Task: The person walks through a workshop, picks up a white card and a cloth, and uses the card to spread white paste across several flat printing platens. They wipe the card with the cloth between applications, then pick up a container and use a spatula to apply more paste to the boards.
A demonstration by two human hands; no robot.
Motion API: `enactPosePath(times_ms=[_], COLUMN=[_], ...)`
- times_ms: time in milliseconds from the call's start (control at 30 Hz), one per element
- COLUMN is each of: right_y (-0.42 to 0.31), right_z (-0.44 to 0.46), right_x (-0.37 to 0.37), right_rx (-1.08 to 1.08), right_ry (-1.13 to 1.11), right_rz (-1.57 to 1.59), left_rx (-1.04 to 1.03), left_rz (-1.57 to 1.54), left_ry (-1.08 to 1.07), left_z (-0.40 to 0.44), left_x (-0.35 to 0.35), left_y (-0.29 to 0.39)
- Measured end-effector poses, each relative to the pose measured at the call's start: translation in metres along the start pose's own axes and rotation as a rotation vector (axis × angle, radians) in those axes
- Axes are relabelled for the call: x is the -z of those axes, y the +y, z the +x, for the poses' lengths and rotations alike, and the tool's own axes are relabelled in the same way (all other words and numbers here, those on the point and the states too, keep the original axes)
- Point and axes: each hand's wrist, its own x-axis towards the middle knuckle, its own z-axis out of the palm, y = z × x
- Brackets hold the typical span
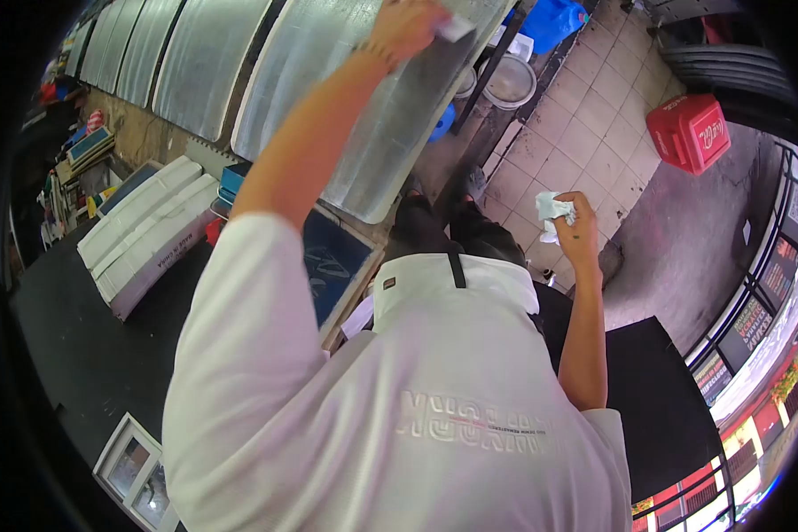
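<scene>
Pinching one white piece (457, 29), your left hand (408, 28) reaches over a silvery panel (355, 97); you cannot tell whether they touch. Your right hand (578, 232) closes its grip on one crumpled white tissue (553, 209), well apart from the panel, above the tiled floor (594, 124). One red box (688, 133) stands beyond it, to your right.
</scene>
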Motion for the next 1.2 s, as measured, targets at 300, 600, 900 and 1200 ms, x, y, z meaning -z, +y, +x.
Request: enactPosePath(times_ms=[300, 600, 900, 1200], right_y=[0.014, 0.03, 0.036, 0.069], right_z=[0.004, -0.014, -0.076, -0.099], right_x=[-0.011, -0.03, -0.014, 0.0], right_rx=[0.103, 0.107, 0.03, 0.0], right_ry=[-0.081, -0.1, 0.056, 0.13], right_rz=[-0.06, -0.138, -0.227, -0.113], left_rx=[0.207, 0.592, 0.907, 0.929], left_rz=[-0.047, 0.003, -0.26, -1.882], left_ry=[-0.182, -0.494, 0.302, 0.84], left_z=[-0.317, -0.582, -0.56, -0.42], left_x=[0.06, 0.041, -0.018, 0.109], left_y=[0.088, 0.081, -0.004, -0.042])
